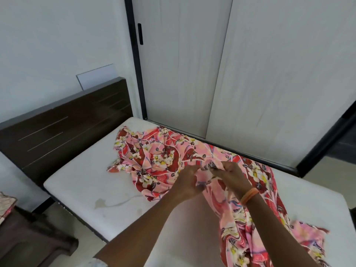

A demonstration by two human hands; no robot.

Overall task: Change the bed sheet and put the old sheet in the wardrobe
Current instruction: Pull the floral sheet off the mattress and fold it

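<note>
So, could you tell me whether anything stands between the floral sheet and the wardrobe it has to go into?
Both hands, left and right, already grip the floral sheet on the mattress. The wardrobe stands right behind the bed, but its sliding doors look closed, so they block the way.

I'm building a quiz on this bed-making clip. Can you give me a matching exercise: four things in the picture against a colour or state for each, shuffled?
Things:
1. sheet
2. mattress
3. headboard
4. wristband

Descriptions:
A. dark brown wood with thin pale lines
B. orange, worn on the right arm
C. white, bare and stained near the front edge
D. pink and red floral, bunched up and gripped by the left hand and right hand

Pairs: 1-D, 2-C, 3-A, 4-B
</note>
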